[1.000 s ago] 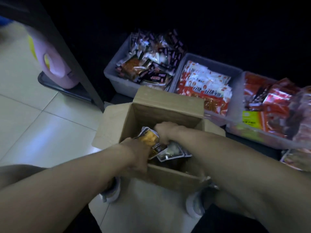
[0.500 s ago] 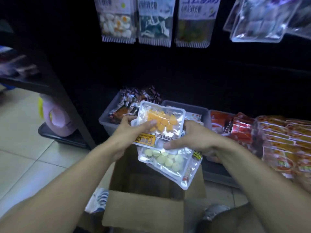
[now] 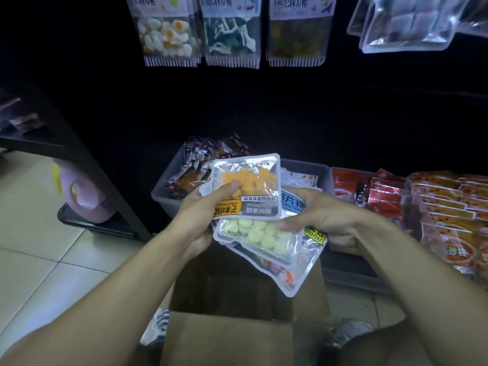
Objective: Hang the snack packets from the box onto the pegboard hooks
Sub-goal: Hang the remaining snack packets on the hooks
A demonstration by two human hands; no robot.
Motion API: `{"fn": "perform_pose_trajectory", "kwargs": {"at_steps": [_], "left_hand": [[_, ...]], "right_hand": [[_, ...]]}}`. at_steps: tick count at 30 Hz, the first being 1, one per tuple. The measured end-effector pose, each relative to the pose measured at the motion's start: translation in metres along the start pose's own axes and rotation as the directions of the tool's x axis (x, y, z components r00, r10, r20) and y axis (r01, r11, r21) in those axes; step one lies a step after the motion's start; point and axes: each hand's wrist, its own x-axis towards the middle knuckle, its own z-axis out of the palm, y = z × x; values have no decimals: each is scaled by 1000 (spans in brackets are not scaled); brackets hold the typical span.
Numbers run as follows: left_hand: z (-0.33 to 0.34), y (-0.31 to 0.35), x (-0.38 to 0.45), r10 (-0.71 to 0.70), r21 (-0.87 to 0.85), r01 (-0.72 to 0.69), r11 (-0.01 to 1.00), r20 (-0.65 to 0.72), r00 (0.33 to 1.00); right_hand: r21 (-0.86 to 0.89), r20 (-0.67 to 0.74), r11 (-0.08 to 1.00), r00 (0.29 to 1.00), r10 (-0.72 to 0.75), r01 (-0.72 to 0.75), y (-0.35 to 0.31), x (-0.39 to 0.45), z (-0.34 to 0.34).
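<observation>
Together both hands' fingers (image 3: pixel 232 185) pinch the fanned snack packets (image 3: pixel 260 235).

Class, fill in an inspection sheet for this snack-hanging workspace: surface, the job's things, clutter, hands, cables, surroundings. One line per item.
Surface: pale tiled floor.
Job's things: open cardboard box below the hands; orange-sweet packet on top of a fanned stack, pale-green-sweet packet beneath it; three packets already hanging on the dark board.
Clutter: grey bin of dark wrappers, red packets at right, pink jug at left.
Hands: left hand grips the orange-sweet packet, thumb on top; right hand holds the stack, thumb on the pale-green-sweet packet.
Cables: nothing seen.
Surroundings: dim; hooks not visible.
</observation>
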Motion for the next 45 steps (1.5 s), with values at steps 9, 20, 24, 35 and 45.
{"fn": "perform_pose_trajectory", "kwargs": {"at_steps": [9,20,24,35,45], "left_hand": [[-34,17,29,118,-216,-235,948,-448,886],[8,-15,6,124,-5,-126,992,-129,984],[14,-16,2,160,24,-160,987,-27,987],[21,-14,6,254,-105,-248,963,48,966],[19,-11,6,257,-53,-255,965,28,966]], "right_hand": [[120,-63,991,997,-46,54,-3,0,-17],[-25,-600,907,720,-349,420,4,21,31],[-72,-618,895,685,-386,440,3,21,46],[-19,-673,882,646,-360,471,-7,26,52],[-4,-677,870,639,-365,493,-6,31,37]]}}
